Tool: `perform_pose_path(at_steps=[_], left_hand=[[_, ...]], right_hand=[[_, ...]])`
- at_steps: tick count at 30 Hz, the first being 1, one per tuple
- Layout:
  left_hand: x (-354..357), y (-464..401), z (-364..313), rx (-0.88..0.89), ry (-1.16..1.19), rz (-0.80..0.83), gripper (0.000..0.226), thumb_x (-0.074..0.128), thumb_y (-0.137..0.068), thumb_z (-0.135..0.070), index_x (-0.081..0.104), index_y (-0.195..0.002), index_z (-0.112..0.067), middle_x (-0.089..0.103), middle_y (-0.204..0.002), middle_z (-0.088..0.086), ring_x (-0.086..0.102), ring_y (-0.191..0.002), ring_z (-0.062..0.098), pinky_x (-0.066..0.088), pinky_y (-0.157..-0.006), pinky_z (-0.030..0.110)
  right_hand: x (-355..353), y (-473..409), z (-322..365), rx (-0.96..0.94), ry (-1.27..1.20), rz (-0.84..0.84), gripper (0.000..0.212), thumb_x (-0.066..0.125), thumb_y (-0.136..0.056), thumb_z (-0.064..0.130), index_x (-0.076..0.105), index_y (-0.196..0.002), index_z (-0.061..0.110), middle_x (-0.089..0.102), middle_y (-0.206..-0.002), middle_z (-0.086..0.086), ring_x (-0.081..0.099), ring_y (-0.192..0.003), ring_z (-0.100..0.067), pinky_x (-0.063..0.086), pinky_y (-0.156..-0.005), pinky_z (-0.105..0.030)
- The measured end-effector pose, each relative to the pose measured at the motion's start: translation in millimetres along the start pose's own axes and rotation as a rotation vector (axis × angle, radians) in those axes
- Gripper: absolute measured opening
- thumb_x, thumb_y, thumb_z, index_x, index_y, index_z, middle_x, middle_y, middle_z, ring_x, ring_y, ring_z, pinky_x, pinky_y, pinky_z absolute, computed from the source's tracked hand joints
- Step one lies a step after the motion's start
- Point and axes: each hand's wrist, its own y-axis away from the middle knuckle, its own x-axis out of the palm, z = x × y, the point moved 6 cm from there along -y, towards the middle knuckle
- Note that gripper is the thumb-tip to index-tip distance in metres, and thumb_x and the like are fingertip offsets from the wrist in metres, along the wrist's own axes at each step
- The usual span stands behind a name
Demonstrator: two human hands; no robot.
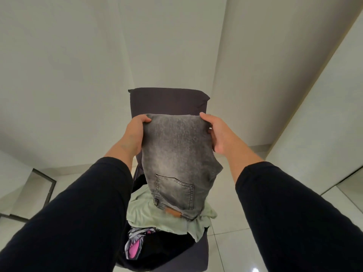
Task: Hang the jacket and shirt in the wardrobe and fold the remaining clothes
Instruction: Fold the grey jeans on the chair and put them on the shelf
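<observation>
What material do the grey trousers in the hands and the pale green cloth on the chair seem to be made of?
The grey trousers look like denim with a faded, washed finish: a stitched back pocket, heavy seams and a speckled weave show. The pale green cloth looks like a soft, matte knit, perhaps cotton jersey or fleece; it lies in loose rumpled folds, but the weave is too fine to tell.

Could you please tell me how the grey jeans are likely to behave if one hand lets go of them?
The jeans would probably droop and unfold, since both hands, left and right, grip the top and the rest hangs. The thick folded denim looks fairly heavy, so it may swing. It likely won't slip.
</observation>
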Motion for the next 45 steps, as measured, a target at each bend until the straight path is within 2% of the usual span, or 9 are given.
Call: perform_pose_path(at_steps=[8, 14, 18, 22, 26, 30, 38, 42, 45], left_hand=[[-5, 6, 10, -0.096, -0.013, 0.108, 0.035, 0.053, -0.086, -0.046, 0.058, -0.110, -0.021, 0.061, -0.108, -0.001, 0.056, -0.097, 0.019, 0.043, -0.089, 0.040], [-8, 8, 5, -0.033, 0.019, 0.024, 0.041, 0.056, -0.093, -0.036, 0.052, -0.126, -0.014, 0.056, -0.126, 0.003, 0.052, -0.115, 0.024, 0.038, -0.107, 0.044], [-12, 8, -16, 0.092, -0.039, -0.061, 0.046, 0.055, -0.095, -0.025, 0.046, -0.135, -0.005, 0.050, -0.134, 0.006, 0.048, -0.122, 0.026, 0.037, -0.108, 0.045], [-8, 9, -26, 0.187, -0.258, -0.085, 0.036, 0.048, -0.096, -0.027, 0.051, -0.124, -0.005, 0.053, -0.115, 0.008, 0.051, -0.108, 0.025, 0.042, -0.099, 0.039], [-11, 5, -27, 0.221, -0.501, -0.153, 0.051, 0.042, -0.098, -0.025, 0.031, -0.139, 0.001, 0.048, -0.131, 0.015, 0.049, -0.121, 0.031, 0.042, -0.098, 0.038], [-5, 5, -22, 0.256, -0.626, 0.141, 0.085, 0.070, -0.084, -0.029, 0.016, -0.149, -0.022, 0.036, -0.145, 0.009, 0.039, -0.132, 0.027, 0.035, -0.108, 0.038], [-10, 7, -41, 0.636, -1.074, -0.124, 0.024, 0.079, -0.073, -0.020, 0.063, -0.091, -0.019, 0.060, -0.092, -0.002, 0.057, -0.093, 0.023, 0.050, -0.079, 0.038], [2, 5, -34, 0.690, -1.073, -0.054, 0.019, 0.075, -0.076, -0.024, 0.056, -0.076, -0.022, 0.060, -0.085, -0.001, 0.057, -0.086, 0.023, 0.049, -0.073, 0.038], [7, 6, -33, 0.754, -0.997, -0.035, 0.022, 0.076, -0.073, -0.028, 0.056, -0.082, -0.027, 0.060, -0.088, -0.004, 0.057, -0.087, 0.020, 0.051, -0.073, 0.039]], right_hand=[[-11, 1, 1, 0.044, -0.287, 0.050, 0.034, 0.051, -0.093, 0.043, 0.054, -0.070, 0.018, 0.057, -0.083, -0.003, 0.053, -0.068, -0.018, 0.043, -0.067, -0.030], [-7, 0, -5, 0.073, 0.087, -0.159, 0.032, 0.049, -0.097, 0.027, 0.057, -0.121, 0.007, 0.060, -0.117, -0.009, 0.058, -0.103, -0.024, 0.046, -0.088, -0.035], [-8, 3, 26, -0.211, 0.163, -0.353, 0.033, 0.029, -0.096, 0.001, 0.053, -0.112, 0.016, 0.047, -0.112, -0.007, 0.042, -0.097, -0.021, 0.038, -0.069, -0.027], [-2, 5, 28, -0.218, 0.235, -0.366, 0.044, 0.025, -0.094, -0.004, 0.057, -0.118, 0.014, 0.050, -0.123, -0.010, 0.045, -0.105, -0.023, 0.041, -0.088, -0.034], [9, 5, 27, -0.170, 0.448, -0.134, 0.030, 0.055, -0.093, 0.012, 0.063, -0.121, 0.020, 0.054, -0.133, -0.006, 0.049, -0.113, -0.019, 0.039, -0.094, -0.031], [18, 4, 25, -0.110, 1.003, 0.017, 0.063, 0.085, -0.067, 0.026, 0.058, -0.123, 0.014, 0.057, -0.120, 0.000, 0.053, -0.109, -0.019, 0.041, -0.097, -0.032], [37, 3, 51, -0.481, 1.657, -0.442, 0.038, 0.067, -0.082, 0.043, 0.057, -0.118, 0.033, 0.045, -0.132, -0.003, 0.033, -0.129, -0.028, 0.030, -0.103, -0.046], [62, -1, 41, -0.550, 1.669, -0.196, 0.040, 0.069, -0.077, 0.041, 0.051, -0.112, 0.033, 0.054, -0.115, 0.006, 0.048, -0.112, -0.018, 0.009, -0.112, -0.057], [82, 0, 37, -0.657, 1.688, -0.159, 0.018, 0.062, -0.087, 0.038, 0.058, -0.104, 0.033, 0.064, -0.106, 0.005, 0.059, -0.104, -0.022, 0.031, -0.095, -0.042]])
